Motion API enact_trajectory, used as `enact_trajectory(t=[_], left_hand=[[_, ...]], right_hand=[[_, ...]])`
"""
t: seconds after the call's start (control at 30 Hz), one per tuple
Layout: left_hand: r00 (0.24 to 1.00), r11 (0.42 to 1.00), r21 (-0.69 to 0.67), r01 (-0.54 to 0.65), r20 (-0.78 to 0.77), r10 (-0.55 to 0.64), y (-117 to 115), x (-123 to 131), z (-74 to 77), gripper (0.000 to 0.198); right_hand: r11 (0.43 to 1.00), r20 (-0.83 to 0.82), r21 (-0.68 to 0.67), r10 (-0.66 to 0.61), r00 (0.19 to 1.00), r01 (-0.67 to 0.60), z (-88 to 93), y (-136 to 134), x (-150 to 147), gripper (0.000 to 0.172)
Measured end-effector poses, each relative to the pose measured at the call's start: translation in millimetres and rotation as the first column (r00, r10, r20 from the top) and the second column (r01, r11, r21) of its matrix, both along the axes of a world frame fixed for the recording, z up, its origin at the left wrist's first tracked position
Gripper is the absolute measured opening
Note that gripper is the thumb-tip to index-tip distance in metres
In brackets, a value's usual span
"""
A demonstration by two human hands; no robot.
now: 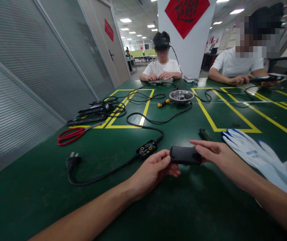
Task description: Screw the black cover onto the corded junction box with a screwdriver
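Between my two hands is a black plastic cover (185, 155), held level above the green table. My left hand (156, 166) pinches its left end between thumb and fingers. At its right end, my right hand (212, 154) grips with the thumb and fingers. Just left of the cover lies an opened black cable box (147, 149), its circuit board and copper coils showing. A black power cord (108, 174) runs from the box to a plug (72, 161) on the left. Behind my right hand lies a dark green screwdriver handle (205, 134), partly hidden.
White work gloves (255, 154) lie at the right. Red-handled scissors (73, 134) and a pile of black parts (95, 112) are on the left. Farther back stand a metal bowl (181, 96) and a yellow-black handled tool (164, 103). Two people sit across the table.
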State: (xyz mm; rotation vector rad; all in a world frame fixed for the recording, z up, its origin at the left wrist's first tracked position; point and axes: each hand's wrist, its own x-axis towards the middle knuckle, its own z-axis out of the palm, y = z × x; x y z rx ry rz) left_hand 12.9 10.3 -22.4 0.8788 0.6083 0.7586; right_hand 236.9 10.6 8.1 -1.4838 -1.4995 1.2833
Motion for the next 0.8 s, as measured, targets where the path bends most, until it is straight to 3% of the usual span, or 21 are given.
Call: enact_trajectory(t=[0.07,0.13,0.2,0.27,0.3,0.33,0.4,0.47,0.5,0.6,0.8], left_hand=[[0.997,0.999,0.024,0.038,-0.070,-0.036,1,-1,2.5,0.019],[0.971,0.989,0.134,0.071,-0.234,-0.038,3,-4,8.5,0.025],[0.862,0.925,0.371,0.086,-0.492,0.118,5,-11,16.7,0.031],[0.581,0.763,0.630,0.141,-0.677,0.451,7,-20,23.9,0.034],[0.413,0.695,0.688,0.206,-0.705,0.576,8,-25,26.4,0.036],[0.234,0.673,0.686,0.278,-0.727,0.645,9,-29,27.7,0.040],[-0.065,0.719,0.584,0.378,-0.757,0.650,10,-38,27.9,0.052],[-0.198,0.781,0.453,0.430,-0.797,0.571,12,-44,26.3,0.056],[-0.205,0.795,0.406,0.451,-0.820,0.535,14,-46,25.6,0.052],[-0.130,0.791,0.378,0.482,-0.861,0.491,21,-52,24.5,0.036],[-0.066,0.777,0.429,0.461,-0.857,0.512,37,-64,22.5,0.041]], right_hand=[[0.986,-0.085,-0.154,0.055,0.995,-0.068,-1.4,0,-2,0.047],[0.968,-0.184,-0.231,0.053,0.981,-0.095,-6.2,2,-3,0.045],[0.977,-0.167,-0.200,0.038,0.985,-0.071,-12.0,5,0,0.044],[0.999,0.041,-0.041,0.004,0.999,-0.003,-17.0,10,8,0.042],[0.998,0.162,0.061,-0.035,0.986,0.026,-18.9,13,12,0.041],[0.987,0.266,0.157,-0.087,0.960,0.046,-20.5,15,17,0.040],[0.953,0.386,0.294,-0.193,0.902,0.078,-23.0,19,24,0.039],[0.913,0.456,0.398,-0.279,0.845,0.087,-25.5,20,26,0.040],[0.888,0.493,0.453,-0.317,0.810,0.072,-26.9,19,25,0.039],[0.827,0.601,0.560,-0.368,0.710,-0.045,-32.2,17,17,0.036],[0.772,0.772,0.548,-0.317,0.551,-0.322,-46.9,20,11,0.035]])
